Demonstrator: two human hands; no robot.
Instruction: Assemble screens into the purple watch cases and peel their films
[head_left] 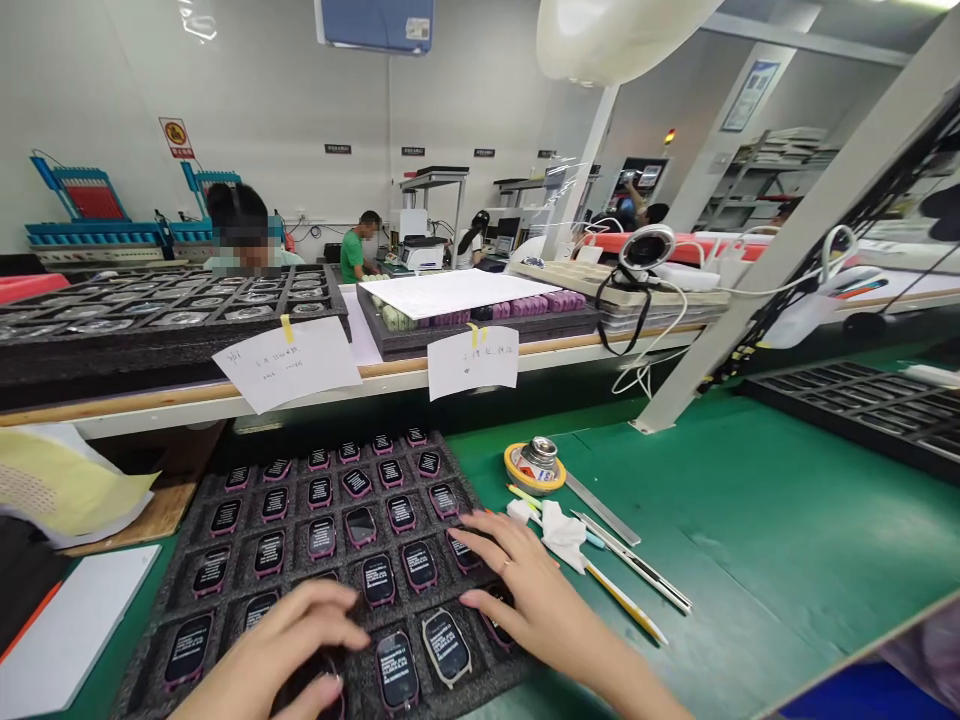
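The left hand (281, 640) reaches in from the bottom centre-left, palm down, fingers loosely bent and thumb apart, so it is open; the right hand (529, 590) slants in from the lower right, open too, its fingers spread over the right edge of a dark foam tray (174, 590). Rows of watches (379, 580) sit in that tray, from the lower left to the centre. Both hands hide some of them, so whether the fingertips touch any, I cannot tell. The screen text is too small to read, and the frame's bottom edge cuts off both forearms.
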